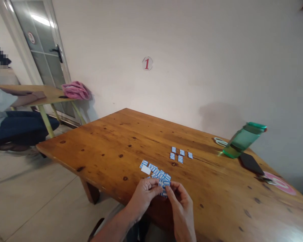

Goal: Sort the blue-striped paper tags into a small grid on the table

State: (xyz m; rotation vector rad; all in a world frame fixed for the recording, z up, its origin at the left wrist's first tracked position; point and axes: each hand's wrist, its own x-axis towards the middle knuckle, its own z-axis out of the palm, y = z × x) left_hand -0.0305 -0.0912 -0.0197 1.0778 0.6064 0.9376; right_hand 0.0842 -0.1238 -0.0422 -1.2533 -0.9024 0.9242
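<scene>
Blue-and-white cards (pixel 164 185): between left hand (pixel 146 192) and right hand (pixel 181 199), both pinched closed on them; loose cards (pixel 156 171) lie just beyond.

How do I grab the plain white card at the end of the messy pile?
Probably with finger and thumb at its left edge, coming from the left: that edge of the white card faces the wooden table, while blue-striped cards crowd its far and right sides.

Bare hands (pixel 142 195) with short-nailed fingers (pixel 155 191), bare forearms (pixel 120 222), dark clothing (pixel 135 232) indistinct below
</scene>
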